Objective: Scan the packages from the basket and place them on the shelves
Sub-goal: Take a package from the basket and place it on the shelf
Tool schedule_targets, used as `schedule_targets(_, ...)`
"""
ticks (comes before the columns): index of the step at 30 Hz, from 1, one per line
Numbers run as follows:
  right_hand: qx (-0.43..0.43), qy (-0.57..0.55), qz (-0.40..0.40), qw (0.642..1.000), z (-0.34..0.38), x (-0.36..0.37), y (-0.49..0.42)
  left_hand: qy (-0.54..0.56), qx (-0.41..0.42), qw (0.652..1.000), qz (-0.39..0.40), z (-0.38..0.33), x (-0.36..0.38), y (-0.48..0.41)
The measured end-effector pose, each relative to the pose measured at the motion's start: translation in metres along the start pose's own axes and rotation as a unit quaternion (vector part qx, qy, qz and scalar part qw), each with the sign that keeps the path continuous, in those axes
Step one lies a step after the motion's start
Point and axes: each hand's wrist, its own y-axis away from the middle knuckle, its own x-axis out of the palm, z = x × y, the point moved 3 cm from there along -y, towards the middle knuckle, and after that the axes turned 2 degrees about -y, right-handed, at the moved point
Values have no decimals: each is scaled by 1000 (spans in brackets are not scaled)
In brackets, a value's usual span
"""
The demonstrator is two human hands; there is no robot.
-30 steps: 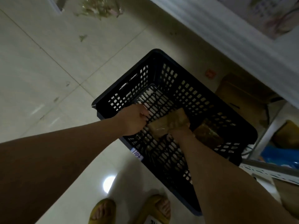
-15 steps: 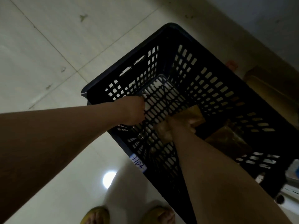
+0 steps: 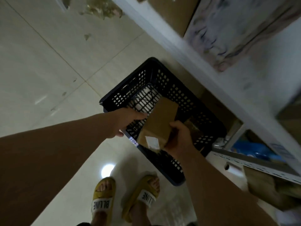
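The right hand (image 3: 179, 137) grips a brown package (image 3: 161, 118) at its near end, with the thumb curled over the top face and the fingers under it, out of sight. The package is in the air above the basket (image 3: 184, 101), its long side running from 7 to 1 o'clock. A white label (image 3: 152, 141) sits on the near end, at 9 o'clock from the thumb.

The left hand (image 3: 128, 122) comes in from 8 o'clock and lies across the basket's near-left rim. Its fingers reach inward over the mesh and its thumb is on the outer side. I cannot tell whether they clamp the rim or only rest on it.

The black basket stands on the floor (image 3: 40, 70) at the centre of the view. A darker brown parcel (image 3: 193, 128) lies in it, at 3 o'clock from the held package and partly behind the right hand. A small tag (image 3: 133, 141) with handwritten digits (they look like 1104) is stuck to the outer wall just below the left thumb.

A white shelf (image 3: 171, 41) crosses from 12 to 3 o'clock, and a box (image 3: 175, 12) stands on it at 12. A perforated rail (image 3: 254, 163) juts in at 4 o'clock, with something blue (image 3: 250, 150) just above it. At 6 o'clock, two feet in yellow sandals (image 3: 102, 198) stand near the basket's near corner.
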Motion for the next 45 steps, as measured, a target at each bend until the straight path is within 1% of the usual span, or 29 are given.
schedule_targets(1, -5, 5, 6, 1000, -4, 5, 20, -1, -9, 1000, 18, -4, 1, 20)
schedule_targets(3, -1, 26, 79, 997, -1, 26, 60, 3, -16, 998, 54, -15, 0, 64)
schedule_targets(4, -2, 36, 94, 995, 2, 36, 80, 15, -17, 997, 74, -21, 0, 86)
schedule_targets(5, -1, 34, 132, 991, 3, 49, 99, 25, -13, 995, 90, -27, -1, 108)
schedule_targets(7, -13, 54, 172, 983, 8, 75, 141, 2, 7, 995, 94, -37, -5, 148)
schedule_targets(9, -14, 113, 158, 981, 11, 91, 175, -57, 35, 995, 77, -45, -16, 184)
schedule_targets(11, -23, 164, 109, 980, 24, 111, 211, -104, 77, 991, 46, -54, -31, 222)
schedule_targets(13, -54, 182, 68, 979, 40, 130, 246, -159, 119, 980, 10, -63, -46, 258)
schedule_targets(15, -95, 189, 48, 976, 58, 155, 286, -231, 173, 957, -23, -73, -60, 290)
schedule_targets(17, -119, 209, 40, 970, 75, 180, 325, -306, 222, 924, -61, -84, -73, 320)
schedule_targets(20, -138, 259, 26, 956, 91, 211, 382, -422, 291, 848, -133, -104, -84, 365)
schedule_targets(22, -159, 289, 20, 944, 97, 225, 415, -460, 343, 802, -165, -117, -86, 393)
schedule_targets(24, -184, 308, 26, 933, 103, 234, 443, -476, 375, 774, -182, -127, -86, 423)
schedule_targets(25, -198, 319, 32, 926, 106, 237, 458, -474, 383, 772, -178, -131, -87, 436)
schedule_targets(26, -214, 324, 37, 921, 110, 240, 472, -451, 384, 790, -160, -133, -91, 447)
schedule_targets(27, -231, 327, 46, 915, 113, 240, 485, -397, 382, 824, -133, -134, -95, 459)
schedule_targets(29, -262, 334, 68, 903, 120, 238, 509, -222, 357, 905, -69, -134, -107, 478)
schedule_targets(30, -276, 340, 79, 896, 122, 237, 521, -145, 331, 931, -47, -133, -113, 485)
schedule_targets(32, -305, 331, 102, 887, 126, 236, 541, -52, 264, 963, 1, -132, -121, 496)
schedule_targets(33, -317, 324, 119, 883, 128, 234, 549, -26, 243, 969, 42, -133, -121, 502)
schedule_targets(35, -325, 299, 161, 883, 130, 233, 563, 14, 229, 967, 114, -136, -118, 513)
schedule_targets(37, -323, 285, 179, 885, 129, 230, 575, 28, 242, 962, 121, -141, -115, 522)
schedule_targets(39, -321, 294, 164, 885, 125, 225, 588, 30, 274, 953, 124, -144, -112, 531)
schedule_targets(42, -310, 292, 125, 896, 109, 218, 611, 37, 320, 934, 153, -146, -108, 541)
schedule_targets(45, -323, 276, 91, 901, 98, 205, 621, 10, 346, 920, 181, -148, -100, 549)
